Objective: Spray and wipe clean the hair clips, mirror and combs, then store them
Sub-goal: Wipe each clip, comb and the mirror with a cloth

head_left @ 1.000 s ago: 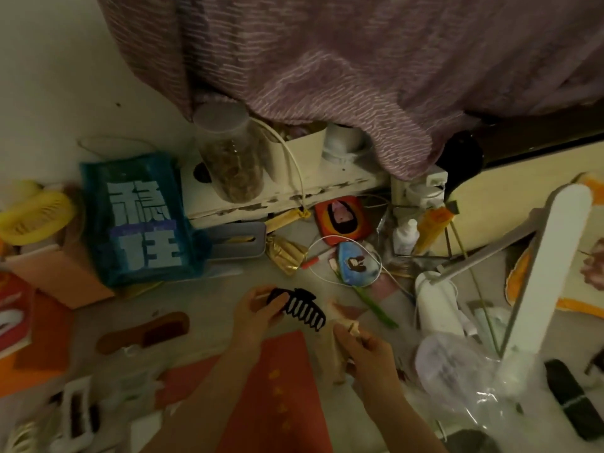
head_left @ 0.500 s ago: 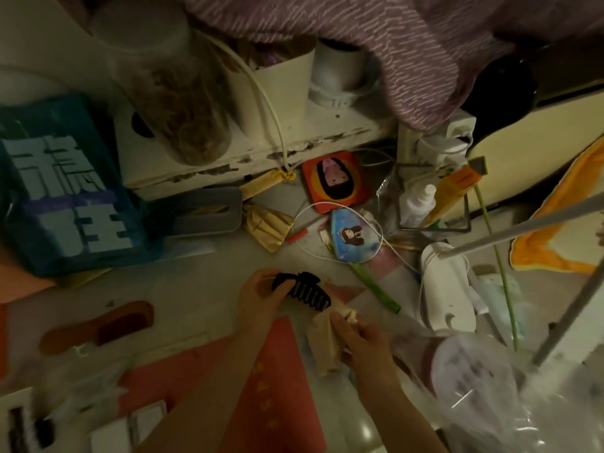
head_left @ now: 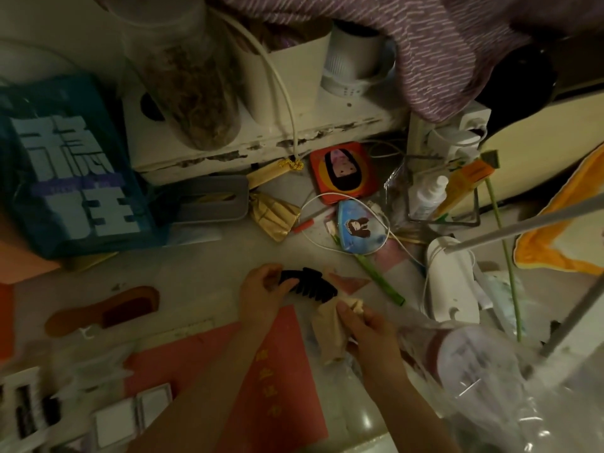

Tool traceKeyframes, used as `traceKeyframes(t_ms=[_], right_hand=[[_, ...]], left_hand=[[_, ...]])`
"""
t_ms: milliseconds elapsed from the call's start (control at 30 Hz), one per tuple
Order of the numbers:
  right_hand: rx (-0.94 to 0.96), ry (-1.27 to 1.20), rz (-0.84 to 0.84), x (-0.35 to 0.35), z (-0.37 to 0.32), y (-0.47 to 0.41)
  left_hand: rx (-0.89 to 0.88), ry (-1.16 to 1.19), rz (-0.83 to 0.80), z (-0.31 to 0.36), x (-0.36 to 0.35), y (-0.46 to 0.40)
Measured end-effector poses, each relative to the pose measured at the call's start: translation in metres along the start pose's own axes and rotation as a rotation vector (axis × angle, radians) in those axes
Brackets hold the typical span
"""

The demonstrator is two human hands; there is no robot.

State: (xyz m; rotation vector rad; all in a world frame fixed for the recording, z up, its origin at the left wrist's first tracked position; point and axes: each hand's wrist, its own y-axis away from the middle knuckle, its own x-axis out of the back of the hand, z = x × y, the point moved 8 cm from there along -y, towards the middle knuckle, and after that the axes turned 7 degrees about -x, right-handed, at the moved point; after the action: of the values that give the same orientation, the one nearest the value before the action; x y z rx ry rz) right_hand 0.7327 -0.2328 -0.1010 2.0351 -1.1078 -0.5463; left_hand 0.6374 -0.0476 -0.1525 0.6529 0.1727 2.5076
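My left hand grips one end of a black claw hair clip just above the desk. My right hand holds a beige cloth bunched against the clip's other end. A brown wooden comb lies flat on the desk to the left. Farther back lie a red square compact with a cartoon face and a blue oval one. A white spray bottle stands in a wire rack at the right.
A red paper sheet lies under my forearms. A blue bag, a grey tray, a jar on a white shelf, a white cable, a gold pouch, a white lamp base and clear plastic wrap crowd the desk.
The camera has moved closer and lower toward the desk. Both hands keep the clip and cloth together in about the same place.
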Motion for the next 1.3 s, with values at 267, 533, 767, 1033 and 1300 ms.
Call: traceKeyframes(t_ms=[267, 533, 767, 1033, 1300], right_hand=[[0.042, 0.048, -0.053, -0.015, -0.012, 0.022], [0.074, 0.050, -0.295, -0.060, -0.032, 0.069], [0.146, 0.138, -0.415, -0.098, -0.044, 0.107], [0.177, 0.256, -0.519, -0.142, -0.038, 0.141], [0.269, 0.396, -0.533, -0.199, -0.004, 0.167]], left_hand=[[0.024, 0.254, -0.037, 0.027, 0.031, 0.034], [-0.057, 0.244, -0.296, 0.059, 0.072, 0.095], [-0.113, 0.210, -0.109, 0.075, 0.135, 0.129], [-0.096, 0.250, 0.044, 0.070, 0.199, 0.156], [-0.083, 0.258, 0.126, 0.032, 0.260, 0.175]])
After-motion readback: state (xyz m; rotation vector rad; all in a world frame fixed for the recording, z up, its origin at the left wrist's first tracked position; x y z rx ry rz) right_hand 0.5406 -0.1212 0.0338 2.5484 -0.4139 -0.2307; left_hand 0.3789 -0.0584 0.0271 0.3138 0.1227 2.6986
